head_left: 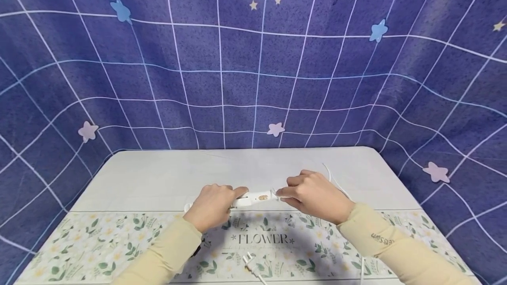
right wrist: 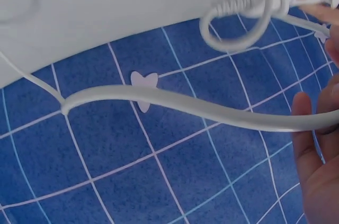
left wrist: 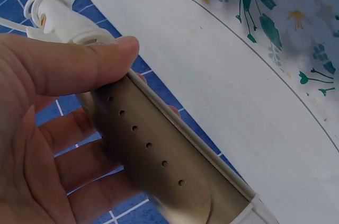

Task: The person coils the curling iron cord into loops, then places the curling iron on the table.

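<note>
My left hand (head_left: 211, 206) grips a white hair iron (head_left: 255, 199) above the table. In the left wrist view, the thumb lies across its gold-brown barrel (left wrist: 159, 139), which has a row of small holes. The handle carries a small gold panel and points to the right. My right hand (head_left: 318, 195) pinches the white power cord (right wrist: 185, 105) just beyond the handle's end. A loop of cord goes round that end in the right wrist view. Part of the barrel is hidden by my left hand in the head view.
A white two-pin plug (head_left: 249, 262) lies on the floral cloth (head_left: 119, 250) near the front of the table. More cord trails at the right. Behind the white tabletop (head_left: 158, 175) hangs a blue grid-patterned curtain (head_left: 241, 87) with stars.
</note>
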Available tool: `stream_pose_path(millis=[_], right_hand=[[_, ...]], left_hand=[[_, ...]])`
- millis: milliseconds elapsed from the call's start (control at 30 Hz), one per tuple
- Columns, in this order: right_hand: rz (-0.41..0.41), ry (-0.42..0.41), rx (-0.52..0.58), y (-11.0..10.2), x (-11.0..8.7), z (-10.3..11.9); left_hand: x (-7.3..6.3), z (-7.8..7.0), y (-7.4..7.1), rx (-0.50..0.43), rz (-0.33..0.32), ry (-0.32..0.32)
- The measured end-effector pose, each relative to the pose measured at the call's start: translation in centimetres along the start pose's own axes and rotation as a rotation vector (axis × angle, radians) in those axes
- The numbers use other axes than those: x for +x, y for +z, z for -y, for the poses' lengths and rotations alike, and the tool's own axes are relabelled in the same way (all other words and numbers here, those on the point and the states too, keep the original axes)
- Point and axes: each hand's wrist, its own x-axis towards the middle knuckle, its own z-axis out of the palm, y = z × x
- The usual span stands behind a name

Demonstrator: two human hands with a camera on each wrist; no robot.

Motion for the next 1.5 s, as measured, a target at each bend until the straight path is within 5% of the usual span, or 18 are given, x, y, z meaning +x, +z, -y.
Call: stream_pose_path(millis=[200,800,1500], right_hand=[[-0.001,0.031,0.012,0.5,-0.8,0.3],[-0.118,0.143,0.163,2.3,-2.1,0.0],[-0.058,0.277,0.299,3.8,-2.5,1.0]], left_hand=[[0.1,0.3,0.2,0.025,-0.029,-0.019],[-0.4,1.1,-0.4,-0.126,-0.037,-0.200],[-0.4,1.1,-0.5,-0.189,-0.116,-0.245]])
